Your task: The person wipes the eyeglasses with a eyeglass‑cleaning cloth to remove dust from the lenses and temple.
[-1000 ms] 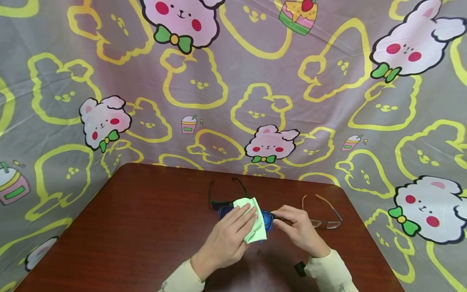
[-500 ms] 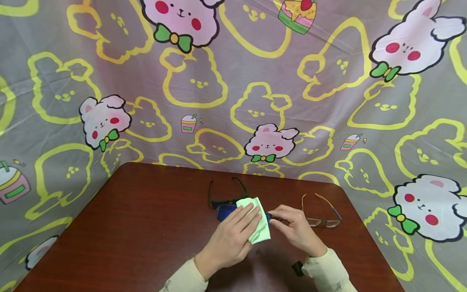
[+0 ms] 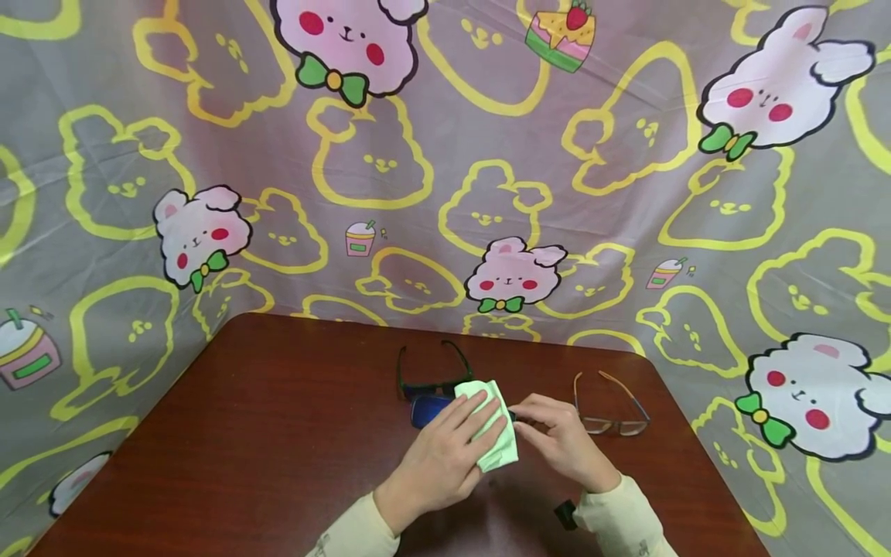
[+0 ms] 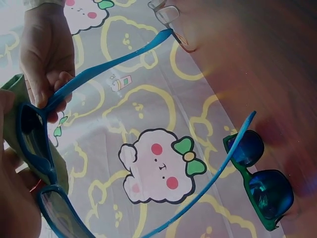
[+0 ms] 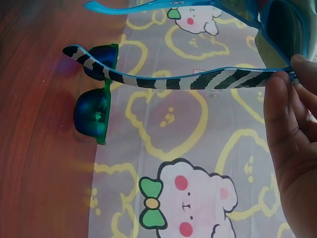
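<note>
Blue sunglasses (image 3: 426,411) in both your hands, long front running left to right. Your right hand (image 3: 565,439) pinches right end. Your left hand (image 3: 438,458) pinches green cloth (image 3: 506,450) over lens (image 4: 33,139) nearer right hand; left part peeks out.

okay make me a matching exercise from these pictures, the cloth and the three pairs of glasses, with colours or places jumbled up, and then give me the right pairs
Column one:
1. Cloth
2. Held sunglasses
3. Table sunglasses
4. Clear-lensed glasses

Column two:
A. Blue frame, black-and-white stripes on one temple
B. Orange on the temples, toward the right side of the table
C. Pale green, in the left hand
D. Green frame, blue-green lenses

Right pairs: 1-C, 2-A, 3-D, 4-B.
</note>
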Available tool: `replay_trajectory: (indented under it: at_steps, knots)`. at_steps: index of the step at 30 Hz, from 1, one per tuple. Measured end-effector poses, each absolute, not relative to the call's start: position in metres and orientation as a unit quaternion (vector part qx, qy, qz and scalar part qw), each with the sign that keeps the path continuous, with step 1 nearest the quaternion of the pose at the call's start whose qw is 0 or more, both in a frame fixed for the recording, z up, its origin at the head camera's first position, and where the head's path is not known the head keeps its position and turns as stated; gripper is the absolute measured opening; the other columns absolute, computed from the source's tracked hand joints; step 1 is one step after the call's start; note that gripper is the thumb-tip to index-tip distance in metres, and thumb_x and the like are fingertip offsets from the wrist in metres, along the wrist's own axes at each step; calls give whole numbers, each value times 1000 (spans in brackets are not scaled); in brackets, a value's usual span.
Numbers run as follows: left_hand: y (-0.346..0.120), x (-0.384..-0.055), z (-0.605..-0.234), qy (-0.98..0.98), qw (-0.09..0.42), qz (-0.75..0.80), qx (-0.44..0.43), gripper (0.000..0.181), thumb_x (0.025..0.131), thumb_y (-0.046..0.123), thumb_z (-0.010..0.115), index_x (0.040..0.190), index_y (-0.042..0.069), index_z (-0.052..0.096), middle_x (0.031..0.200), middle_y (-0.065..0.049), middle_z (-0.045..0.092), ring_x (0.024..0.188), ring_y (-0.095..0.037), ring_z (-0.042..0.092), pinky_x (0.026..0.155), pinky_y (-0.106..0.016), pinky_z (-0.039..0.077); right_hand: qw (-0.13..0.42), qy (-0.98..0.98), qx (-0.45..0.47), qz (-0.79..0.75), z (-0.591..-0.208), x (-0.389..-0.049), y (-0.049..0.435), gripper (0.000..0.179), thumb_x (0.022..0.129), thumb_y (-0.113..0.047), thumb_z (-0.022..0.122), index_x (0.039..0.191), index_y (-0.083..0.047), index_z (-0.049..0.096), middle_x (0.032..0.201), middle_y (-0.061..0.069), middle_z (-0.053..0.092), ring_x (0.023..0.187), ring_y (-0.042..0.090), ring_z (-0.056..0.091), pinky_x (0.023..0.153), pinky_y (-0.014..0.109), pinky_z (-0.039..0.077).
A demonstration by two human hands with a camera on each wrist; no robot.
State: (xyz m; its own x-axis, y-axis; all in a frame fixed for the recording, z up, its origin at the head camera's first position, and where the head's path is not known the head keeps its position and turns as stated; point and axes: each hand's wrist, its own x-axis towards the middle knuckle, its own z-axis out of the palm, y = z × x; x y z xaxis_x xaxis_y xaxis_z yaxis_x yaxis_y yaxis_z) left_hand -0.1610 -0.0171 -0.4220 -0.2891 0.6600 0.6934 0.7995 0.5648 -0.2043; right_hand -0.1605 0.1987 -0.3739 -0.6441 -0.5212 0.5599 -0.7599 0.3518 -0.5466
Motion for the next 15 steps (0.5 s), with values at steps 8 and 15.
replay_trajectory:
  at_steps: [8, 15]
  knots:
    - [-26, -160, -422, -801, 355, -82, -475, 52, 84, 23, 52, 136, 14, 52, 142, -8, 45, 135, -26, 34, 107, -41, 31, 143, -811, 393, 409, -378, -161, 202, 22, 83, 10, 64, 102, -1, 70, 89, 2, 65, 75, 10, 61, 60, 25, 52]
    - [-37, -160, -423, -812, 343, -116, -457, 50, 85, 16, 43, 134, 12, 54, 141, -7, 47, 135, -24, 35, 108, -40, 31, 147, -812, 378, 419, -380, -161, 208, 20, 84, 9, 64, 101, 2, 69, 89, 4, 65, 77, 13, 61, 63, 25, 52]
